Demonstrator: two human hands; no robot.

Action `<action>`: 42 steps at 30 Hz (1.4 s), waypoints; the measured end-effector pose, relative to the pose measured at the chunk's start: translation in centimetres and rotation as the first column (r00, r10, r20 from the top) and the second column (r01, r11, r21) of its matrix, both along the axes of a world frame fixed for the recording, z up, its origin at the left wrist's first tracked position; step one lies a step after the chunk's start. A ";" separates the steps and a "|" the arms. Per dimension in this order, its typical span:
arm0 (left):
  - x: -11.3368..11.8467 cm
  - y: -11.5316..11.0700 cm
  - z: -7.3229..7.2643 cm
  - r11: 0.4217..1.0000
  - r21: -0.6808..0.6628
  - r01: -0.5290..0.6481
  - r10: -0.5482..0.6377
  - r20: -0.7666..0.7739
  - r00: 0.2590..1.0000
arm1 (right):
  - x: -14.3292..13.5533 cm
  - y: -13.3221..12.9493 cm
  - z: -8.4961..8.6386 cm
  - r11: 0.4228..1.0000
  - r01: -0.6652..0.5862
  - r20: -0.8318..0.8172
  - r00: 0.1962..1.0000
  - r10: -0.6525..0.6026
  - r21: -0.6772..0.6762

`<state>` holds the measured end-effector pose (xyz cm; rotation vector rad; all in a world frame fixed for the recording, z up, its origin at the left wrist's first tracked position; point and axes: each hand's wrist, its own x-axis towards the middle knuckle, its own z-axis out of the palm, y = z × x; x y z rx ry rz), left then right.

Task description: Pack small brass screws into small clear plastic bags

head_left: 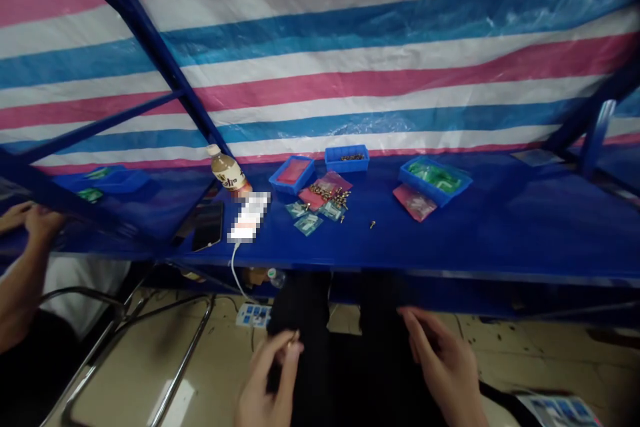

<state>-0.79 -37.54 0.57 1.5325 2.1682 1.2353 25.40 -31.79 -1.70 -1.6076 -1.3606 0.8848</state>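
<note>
Low in the view, over the person's dark-clothed lap, my left hand (274,380) pinches a small brass-coloured piece (293,339) between thumb and fingertips. To the right, my right hand (443,363) is held apart from it, fingers curved and partly spread, nothing visible in them. Beyond both hands, on the blue table (500,233), lies a pile of small brass-coloured parts (330,195) on pink bags. Clear little packets (308,223) lie in front of the pile, and one loose brass-coloured part (373,224) sits to its right.
Blue trays hold pink bags (293,172), small dark parts (352,157) and green bags (434,175). A pink packet (415,203) lies nearby. At left are a bottle (229,171), a dark phone (208,225), a blurred-out white device with a cable, a metal chair (185,353) and another person's arms (31,267).
</note>
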 end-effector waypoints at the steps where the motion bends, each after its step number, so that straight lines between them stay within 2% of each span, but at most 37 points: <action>1: 0.4 1.1 1.0 0.996 0.014 0.092 -0.092 0.033 0.995 | -0.9 0.9 0.7 0.997 -0.074 -0.005 0.997 0.074 0.006; 4: 1.4 4.1 3.4 0.966 0.042 0.256 -0.258 0.050 0.965 | -2.2 2.9 3.2 0.948 -0.311 -0.001 0.950 0.312 0.063; 6: 2.3 5.4 4.1 0.946 0.020 0.325 -0.325 0.098 0.941 | -2.7 3.4 4.3 0.916 -0.390 0.002 0.920 0.391 0.098; 8: 3.7 6.0 4.0 0.919 -0.010 0.395 -0.386 0.183 0.904 | -3.4 3.3 4.4 0.888 -0.432 -0.006 0.899 0.439 0.160; 11: 5.7 6.4 3.1 0.876 -0.037 0.480 -0.443 0.328 0.834 | -4.4 3.3 3.5 0.834 -0.477 -0.012 0.866 0.499 0.279; 14: 6.4 7.9 2.8 0.850 -0.065 0.523 -0.462 0.387 0.798 | -4.7 4.6 2.8 0.822 -0.466 -0.027 0.865 0.501 0.328; 16: 6.2 9.9 3.5 0.819 -0.075 0.569 -0.517 0.332 0.789 | -4.5 6.2 3.3 0.827 -0.440 -0.010 0.881 0.473 0.350; 21: 5.0 16.2 5.8 0.709 -0.066 0.702 -0.692 0.126 0.711 | -3.9 11.5 6.4 0.812 -0.450 0.119 0.890 0.439 0.372; 24: 4.0 19.5 6.1 0.681 -0.115 0.723 -0.725 0.035 0.688 | -4.1 14.5 7.4 0.772 -0.532 0.254 0.846 0.468 0.349; 27: 3.1 22.7 6.0 0.660 -0.154 0.735 -0.745 -0.012 0.667 | -4.7 17.5 7.6 0.731 -0.591 0.363 0.800 0.478 0.340; 30: 2.2 26.2 6.3 0.697 -0.150 0.701 -0.717 -0.126 0.686 | -5.4 21.6 7.9 0.743 -0.568 0.432 0.804 0.409 0.354; 34: 1.0 31.1 7.3 0.801 -0.095 0.591 -0.587 -0.313 0.746 | -6.7 28.8 9.7 0.841 -0.382 0.476 0.862 0.174 0.384; 37: 0.7 34.6 7.6 0.813 -0.082 0.577 -0.555 -0.407 0.725 | -7.3 33.2 10.3 0.898 -0.285 0.503 0.860 0.085 0.336; 39: 0.9 36.6 7.0 0.821 -0.094 0.563 -0.529 -0.497 0.688 | -7.4 34.8 9.3 0.912 -0.278 0.514 0.853 0.091 0.301; 40: 1.0 37.4 6.5 0.835 -0.117 0.537 -0.505 -0.550 0.665 | -7.4 35.2 8.5 0.905 -0.318 0.518 0.845 0.134 0.283; 42: 1.4 38.7 5.1 0.876 -0.179 0.449 -0.446 -0.656 0.608 | -7.0 35.4 6.4 0.852 -0.466 0.532 0.797 0.286 0.240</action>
